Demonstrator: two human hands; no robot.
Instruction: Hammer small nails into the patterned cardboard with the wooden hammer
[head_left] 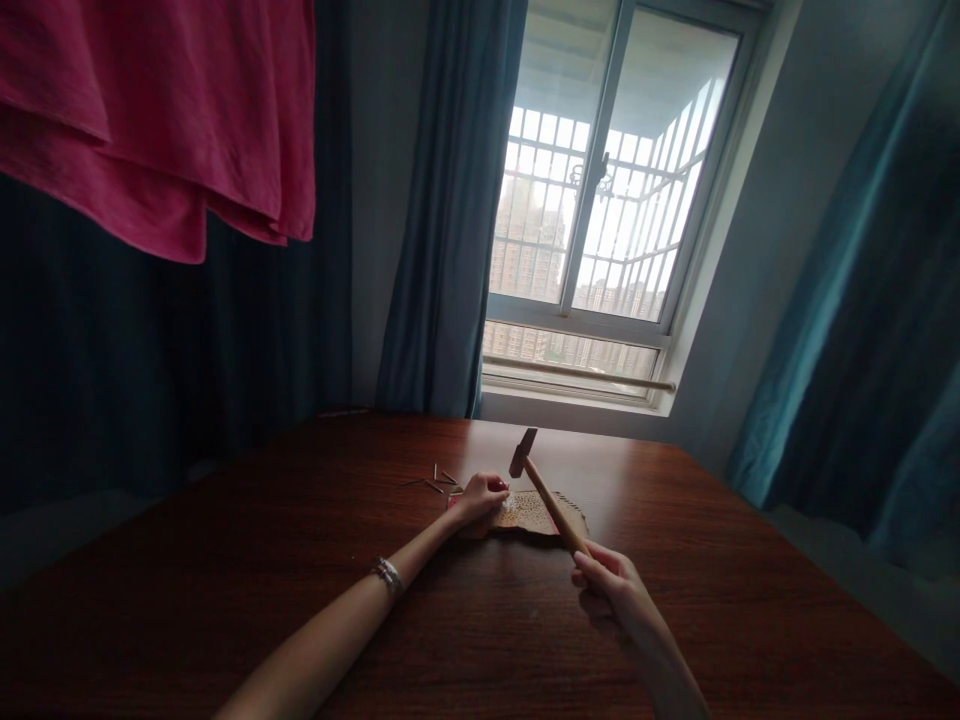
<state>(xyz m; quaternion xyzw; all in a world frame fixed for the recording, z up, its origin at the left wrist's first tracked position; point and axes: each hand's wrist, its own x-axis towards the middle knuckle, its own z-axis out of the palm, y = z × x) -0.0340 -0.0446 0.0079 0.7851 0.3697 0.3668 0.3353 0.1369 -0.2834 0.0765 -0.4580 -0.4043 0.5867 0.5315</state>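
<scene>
My right hand (611, 585) is wrapped round the lower end of the wooden handle of a hammer (551, 505). Its dark metal head is raised above a perforated piece of cardboard (536, 512) with ragged edges, which lies on the table. My left hand (480, 498) rests at the cardboard's left part, thumb and fingers pinched together; what they hold, if anything, is too small to name. Just beyond this hand lie several thin nail-like metal pieces (437, 486), loose on the wood.
The dark wooden table (315, 540) stretches out on both sides of my arms. Behind it are a barred window (592, 180) and blue curtains (442, 220). A pink cloth (210, 130) hangs at the upper left. My left wrist wears a bracelet (388, 574).
</scene>
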